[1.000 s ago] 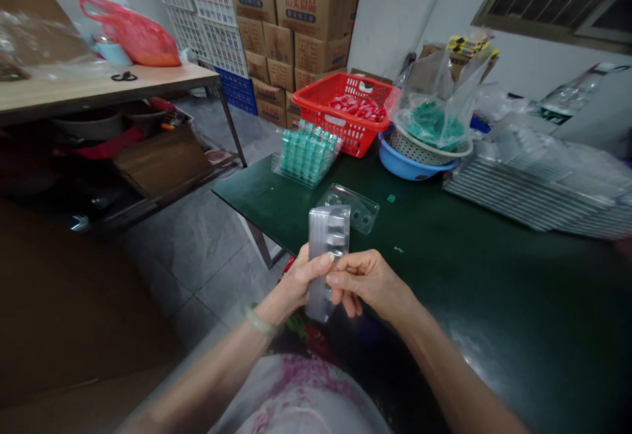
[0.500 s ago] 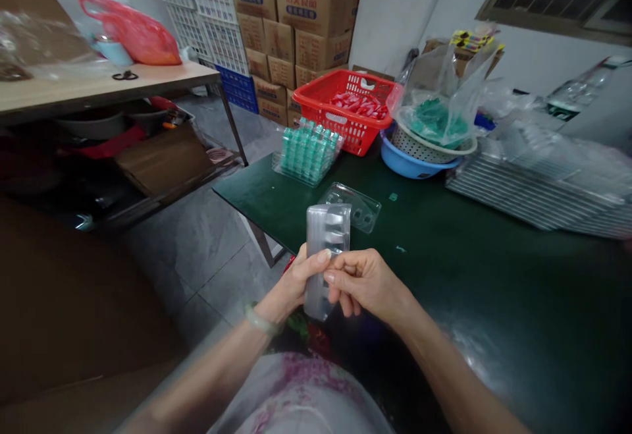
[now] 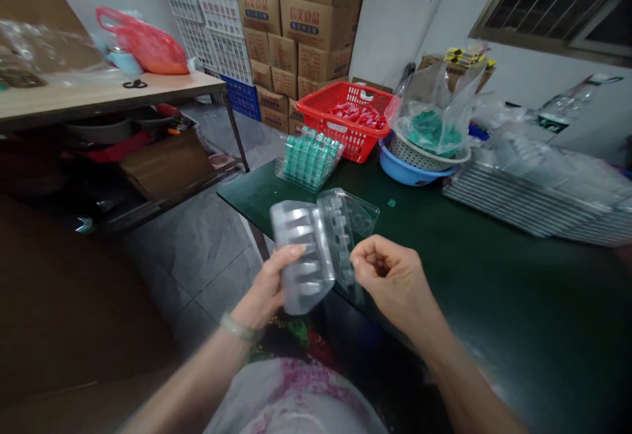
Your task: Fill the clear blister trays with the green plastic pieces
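My left hand (image 3: 276, 276) grips a stack of clear plastic blister trays (image 3: 302, 249), tilted in front of my body at the table edge. My right hand (image 3: 390, 272) pinches the edge of a single clear blister tray (image 3: 340, 240), held just to the right of the stack. Beyond it another clear tray (image 3: 368, 213) lies on the dark green table (image 3: 474, 276), partly covered by the one in my right hand. Farther back stands a pile of trays filled with green pieces (image 3: 310, 161).
A red basket (image 3: 345, 128) of red packets stands at the table's back, beside a blue basin (image 3: 415, 172) with a colander and green pieces. Stacked clear trays (image 3: 538, 190) lie at right. A wooden table (image 3: 197, 83) is at left, with cardboard boxes (image 3: 311, 22) behind.
My right hand has moved right, parting a single tray from the stack. My left hand has shifted left and turned the stack so its moulded face shows.
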{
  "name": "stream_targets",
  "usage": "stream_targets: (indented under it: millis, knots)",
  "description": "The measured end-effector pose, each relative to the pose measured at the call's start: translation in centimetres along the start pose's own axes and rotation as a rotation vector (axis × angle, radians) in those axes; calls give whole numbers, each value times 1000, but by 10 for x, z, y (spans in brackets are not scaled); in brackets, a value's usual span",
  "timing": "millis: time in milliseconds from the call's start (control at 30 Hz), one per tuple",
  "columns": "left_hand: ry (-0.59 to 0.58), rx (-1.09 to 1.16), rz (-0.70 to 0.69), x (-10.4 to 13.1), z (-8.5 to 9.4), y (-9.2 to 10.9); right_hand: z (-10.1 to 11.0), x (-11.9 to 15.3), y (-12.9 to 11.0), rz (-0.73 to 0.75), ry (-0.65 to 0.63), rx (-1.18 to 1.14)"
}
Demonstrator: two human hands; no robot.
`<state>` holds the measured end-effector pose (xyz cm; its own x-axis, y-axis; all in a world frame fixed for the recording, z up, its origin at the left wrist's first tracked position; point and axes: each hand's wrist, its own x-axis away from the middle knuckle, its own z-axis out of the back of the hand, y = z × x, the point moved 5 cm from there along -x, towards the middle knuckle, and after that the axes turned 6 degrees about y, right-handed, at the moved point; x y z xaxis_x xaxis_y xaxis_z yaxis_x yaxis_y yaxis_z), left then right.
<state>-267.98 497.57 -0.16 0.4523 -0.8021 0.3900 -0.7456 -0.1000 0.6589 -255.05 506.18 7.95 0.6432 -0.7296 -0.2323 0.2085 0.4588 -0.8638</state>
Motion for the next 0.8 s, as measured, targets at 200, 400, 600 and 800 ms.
stream_targets:
  millis: [200, 400, 600, 800]
  knots:
    - [323, 124, -234, 17, 72, 54, -30, 8, 4, 319, -42, 619]
    - [402, 71, -358, 32, 91, 77, -80, -2, 54, 315, -376, 943]
    - [371, 107, -218, 23, 73, 59, -72, -55, 75, 233, -375, 1037]
    - [251, 57, -81, 9, 55, 34, -61, -105, 89, 153, -284, 1039]
